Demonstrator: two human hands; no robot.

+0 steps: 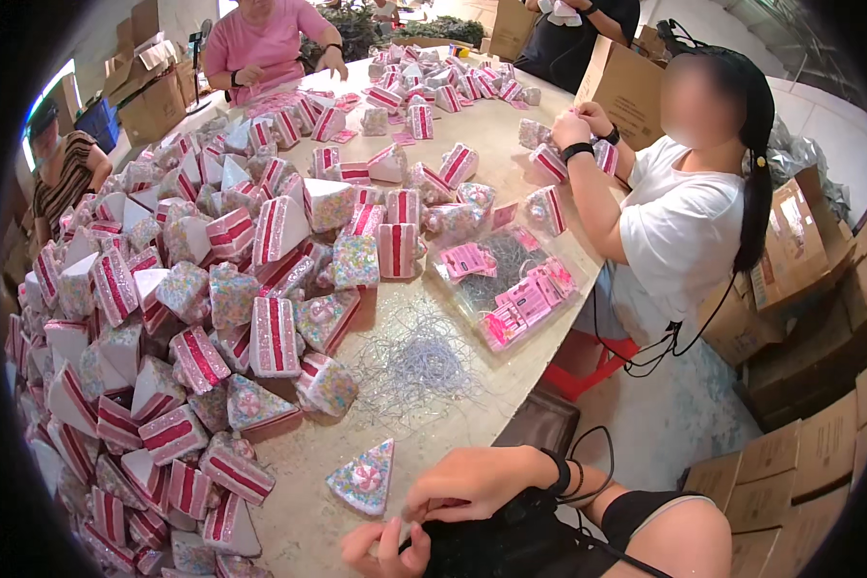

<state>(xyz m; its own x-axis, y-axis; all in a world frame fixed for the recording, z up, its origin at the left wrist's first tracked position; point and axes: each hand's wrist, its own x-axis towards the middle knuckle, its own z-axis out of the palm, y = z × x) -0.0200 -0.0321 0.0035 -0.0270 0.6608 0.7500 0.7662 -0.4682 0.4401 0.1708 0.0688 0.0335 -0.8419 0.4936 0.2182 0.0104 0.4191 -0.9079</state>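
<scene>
Low in the view, over my dark-clothed lap at the table edge, my left hand (387, 549) and my right hand (480, 484) meet with bent fingers. Both are closed in a pinch at their fingertips; whatever lies between them is too small to make out. Just left of my right hand, a cake-slice ornament (360, 479) lies on the table, its sprinkled top with a pink swirl facing up. Beyond it spreads a loose tangle of thin silvery cords (424, 364). A large heap of similar pink-and-white glittery cake-slice ornaments (198, 358) fills the left side.
A clear plastic tray (453, 301) holds more cords and pink tags (530, 297). At the right a person in white (684, 197) handles ornaments; others work at the far end, one in pink (260, 43). Cardboard boxes (819, 443) stand at the right; a red stool (588, 371) is under the table edge.
</scene>
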